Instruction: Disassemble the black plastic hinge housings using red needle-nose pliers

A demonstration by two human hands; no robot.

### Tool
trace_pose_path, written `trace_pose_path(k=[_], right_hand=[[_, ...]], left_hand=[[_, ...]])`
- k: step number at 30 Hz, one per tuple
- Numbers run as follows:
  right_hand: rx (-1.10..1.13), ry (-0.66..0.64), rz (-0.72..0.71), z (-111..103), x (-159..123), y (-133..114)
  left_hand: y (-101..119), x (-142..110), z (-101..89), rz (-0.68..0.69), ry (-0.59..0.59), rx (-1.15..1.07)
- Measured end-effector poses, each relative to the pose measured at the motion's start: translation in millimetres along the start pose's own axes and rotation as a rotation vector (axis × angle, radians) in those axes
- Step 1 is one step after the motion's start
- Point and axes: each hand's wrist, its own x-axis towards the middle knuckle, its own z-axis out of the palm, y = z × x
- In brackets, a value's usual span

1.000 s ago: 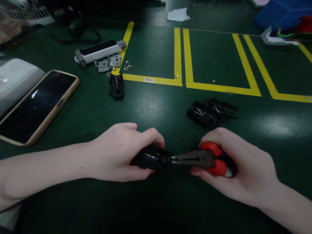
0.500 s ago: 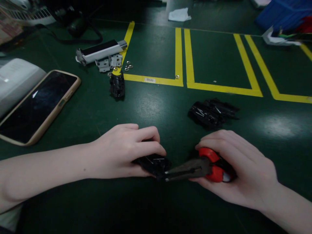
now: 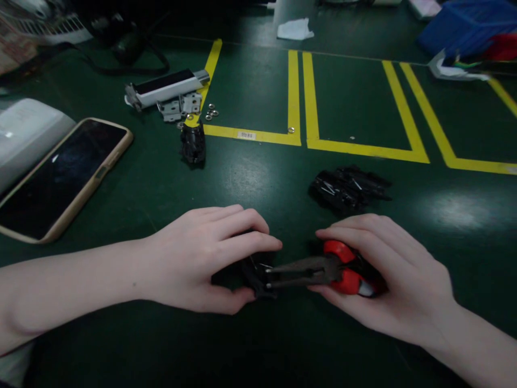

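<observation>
My left hand [image 3: 218,256] is curled around a black plastic part [image 3: 256,276], with fingers over its far side and the thumb at its near side. Most of that part is hidden under the fingers. In my right hand [image 3: 393,269] are pliers [image 3: 311,271] with red handles, closed in the palm. The plier jaws point left and are slightly apart, their tips right at the black part's right end; whether they grip anything there I cannot tell.
Other black plastic parts [image 3: 349,188] lie beyond my right hand, and one more [image 3: 193,143] sits farther left. Small metal rings [image 3: 210,112], metal brackets [image 3: 180,106] and a white-and-black bar [image 3: 167,88] lie behind. A phone [image 3: 67,178] is at left, a blue bin [image 3: 464,27] at far right.
The black part has turned in my left hand, whose fingers have shifted and loosened around it. The plier jaws came away from its end, opened slightly and moved left, back against it.
</observation>
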Motion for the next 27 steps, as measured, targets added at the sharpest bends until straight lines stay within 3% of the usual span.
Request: trace_pose_path(k=[6, 13, 27], right_hand=[[-0.082, 0.050, 0.041, -2.5, 1.1, 0.4], [-0.150, -0.021, 0.049, -3.6, -0.8, 3.2], [-0.269, -0.119, 0.046, -12.3, 0.2, -4.3]], left_hand=[[-2.4, -1.2, 1.1, -0.023, 0.033, -0.032], [-6.0, -3.0, 0.1, -0.106, 0.102, -0.244], [-5.1, -2.0, -0.9, -0.108, 0.099, -0.267]])
